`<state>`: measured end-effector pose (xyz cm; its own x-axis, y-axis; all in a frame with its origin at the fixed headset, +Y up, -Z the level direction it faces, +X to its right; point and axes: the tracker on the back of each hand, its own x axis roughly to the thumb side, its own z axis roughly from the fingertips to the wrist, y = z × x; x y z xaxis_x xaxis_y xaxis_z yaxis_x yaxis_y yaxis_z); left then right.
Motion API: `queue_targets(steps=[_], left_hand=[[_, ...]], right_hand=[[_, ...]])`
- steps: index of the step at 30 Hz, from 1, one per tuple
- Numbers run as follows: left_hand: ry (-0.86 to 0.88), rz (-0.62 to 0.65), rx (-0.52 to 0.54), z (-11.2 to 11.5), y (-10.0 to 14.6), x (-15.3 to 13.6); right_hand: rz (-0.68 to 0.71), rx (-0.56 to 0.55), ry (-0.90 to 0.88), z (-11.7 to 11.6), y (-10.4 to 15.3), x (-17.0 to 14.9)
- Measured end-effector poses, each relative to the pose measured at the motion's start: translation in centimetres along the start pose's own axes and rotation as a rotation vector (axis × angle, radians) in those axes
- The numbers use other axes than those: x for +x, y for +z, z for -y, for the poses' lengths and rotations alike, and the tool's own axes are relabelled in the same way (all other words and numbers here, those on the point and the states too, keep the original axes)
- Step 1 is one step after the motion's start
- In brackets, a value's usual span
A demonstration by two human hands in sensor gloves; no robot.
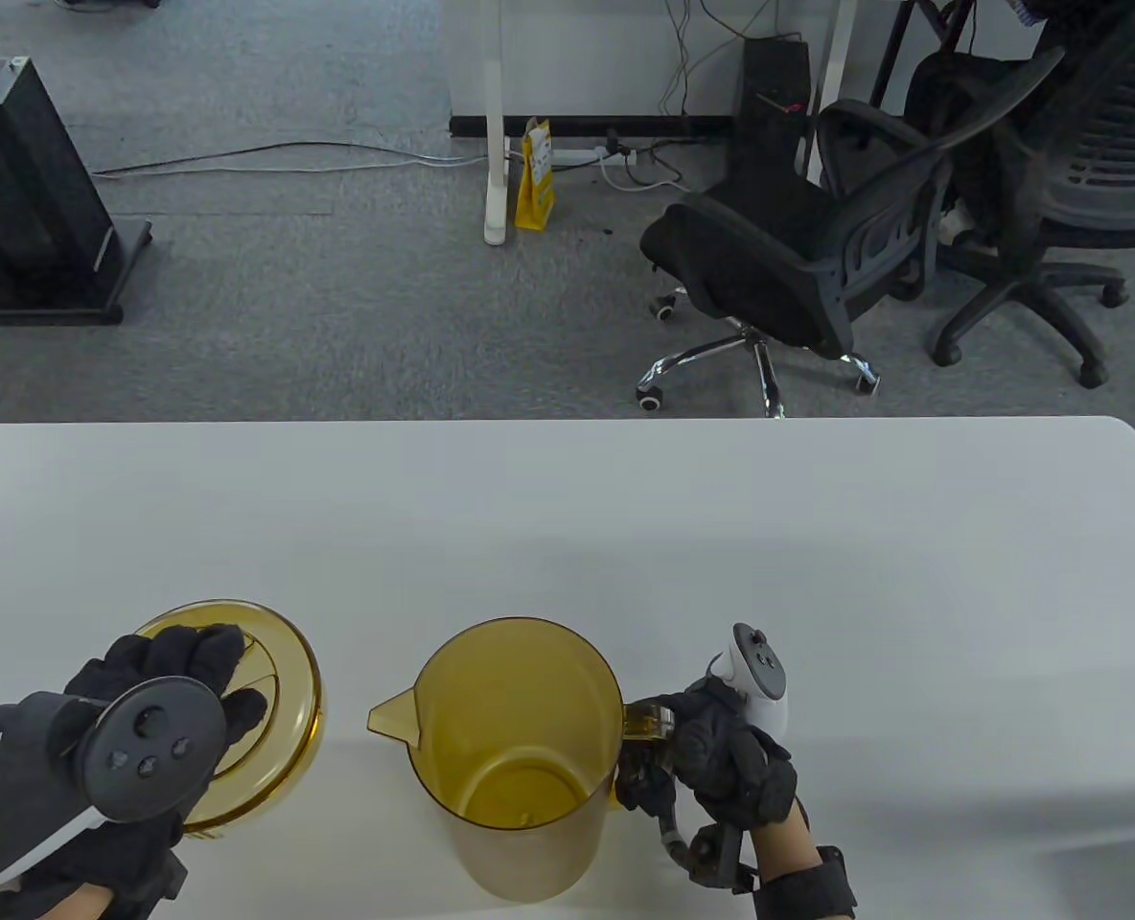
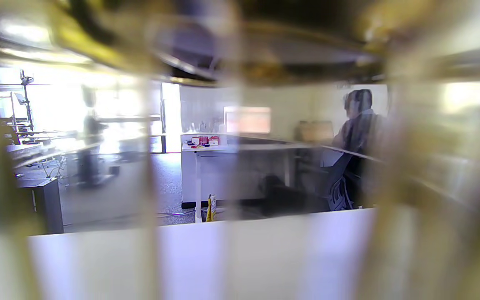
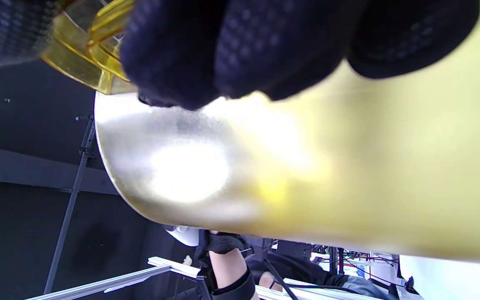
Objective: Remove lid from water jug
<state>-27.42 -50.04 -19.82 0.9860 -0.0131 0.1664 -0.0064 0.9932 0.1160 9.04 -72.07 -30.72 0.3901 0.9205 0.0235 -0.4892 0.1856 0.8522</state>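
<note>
White table (image 1: pixel 817 537): left hand (image 1: pixel 160 690) fingers grip lid (image 1: pixel 280 700); right hand (image 1: pixel 721 757) clasps jug (image 1: pixel 515 757) handle.

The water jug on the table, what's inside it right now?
The water jug looks empty: its amber floor shows through the open top, no liquid visible. The lid is off, in the left hand. The near inner wall is hidden.
</note>
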Motion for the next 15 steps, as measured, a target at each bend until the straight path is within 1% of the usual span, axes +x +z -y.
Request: queue_targets(steps=[4,9,12,15], left_hand=[[-0.002,0.043,-0.035,2.4,-0.5,-0.6],[-0.080,0.064,-0.043,5.7,-1.3,-0.7],[-0.050,0.086,-0.063,8.1,-2.1,-0.6],[-0.059,0.105,-0.081,10.3,-2.9,-0.5]], right_hand=[[-0.004,0.003,-0.002,0.0,0.0,0.0],[-0.003,-0.001,-0.004,0.0,0.0,0.0],[-0.003,-0.006,-0.005,0.0,0.0,0.0],[-0.004,-0.006,-0.006,0.0,0.0,0.0]])
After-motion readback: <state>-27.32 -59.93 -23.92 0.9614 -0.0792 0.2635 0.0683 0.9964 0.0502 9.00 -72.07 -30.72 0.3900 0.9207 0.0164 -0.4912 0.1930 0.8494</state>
